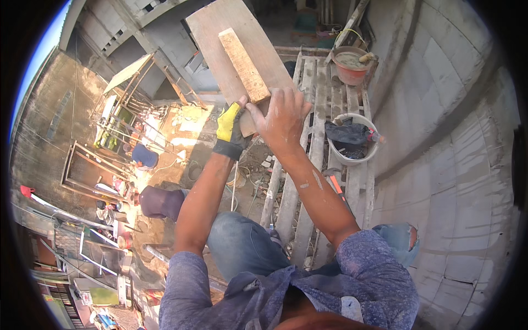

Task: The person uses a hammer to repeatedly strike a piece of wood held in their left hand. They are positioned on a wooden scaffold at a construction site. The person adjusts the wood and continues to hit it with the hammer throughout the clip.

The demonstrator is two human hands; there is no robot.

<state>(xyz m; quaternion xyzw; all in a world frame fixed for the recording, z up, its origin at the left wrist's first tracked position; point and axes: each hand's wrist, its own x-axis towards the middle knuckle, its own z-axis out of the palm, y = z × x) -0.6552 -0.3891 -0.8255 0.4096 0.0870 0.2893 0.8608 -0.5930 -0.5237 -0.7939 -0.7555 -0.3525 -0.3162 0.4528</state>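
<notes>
My two hands hold up a wide wooden board with a short wooden block lying on its face. My left hand, in a yellow and black glove, grips the board's near edge from the left. My right hand is bare and dusted with plaster. It clamps the near end of the block against the board. The board tilts away from me over the left edge of a wooden plank scaffold.
A white bucket with a dark rag and tools sits on the scaffold planks. An orange tub of mortar stands farther along. A grey block wall rises at the right. Far below at the left lies a yard with clutter.
</notes>
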